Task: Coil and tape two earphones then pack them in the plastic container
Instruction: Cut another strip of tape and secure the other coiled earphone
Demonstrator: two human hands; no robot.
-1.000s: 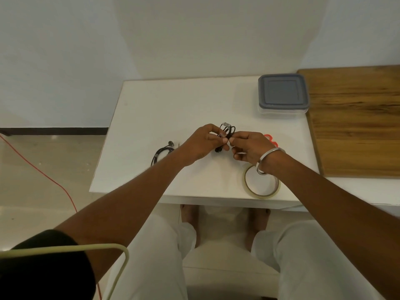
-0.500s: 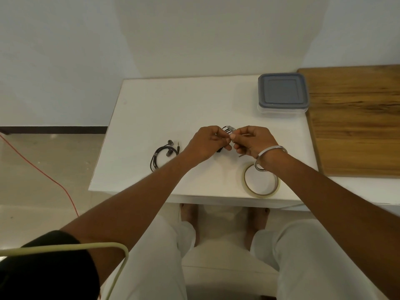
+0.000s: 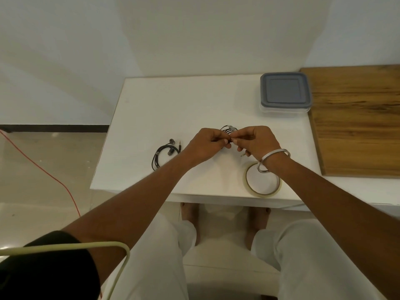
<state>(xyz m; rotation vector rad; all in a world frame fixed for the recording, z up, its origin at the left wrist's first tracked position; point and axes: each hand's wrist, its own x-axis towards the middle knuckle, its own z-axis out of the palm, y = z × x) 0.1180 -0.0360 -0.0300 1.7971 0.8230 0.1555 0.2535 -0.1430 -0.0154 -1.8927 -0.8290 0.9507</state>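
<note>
Earphones: two, one coil (image 3: 229,129) pinched by left hand (image 3: 205,146) and right hand (image 3: 257,141), one loose (image 3: 165,153)

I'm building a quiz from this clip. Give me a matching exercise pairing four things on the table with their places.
Things:
1. plastic container
2. tape roll
3. coiled earphone
4. earphone bundle

Places:
A. pinched between both hands
B. far right, beside the wooden board
C. lying left of the hands
D. near edge, under the right wrist

Pairs: 1-B, 2-D, 3-C, 4-A
</note>
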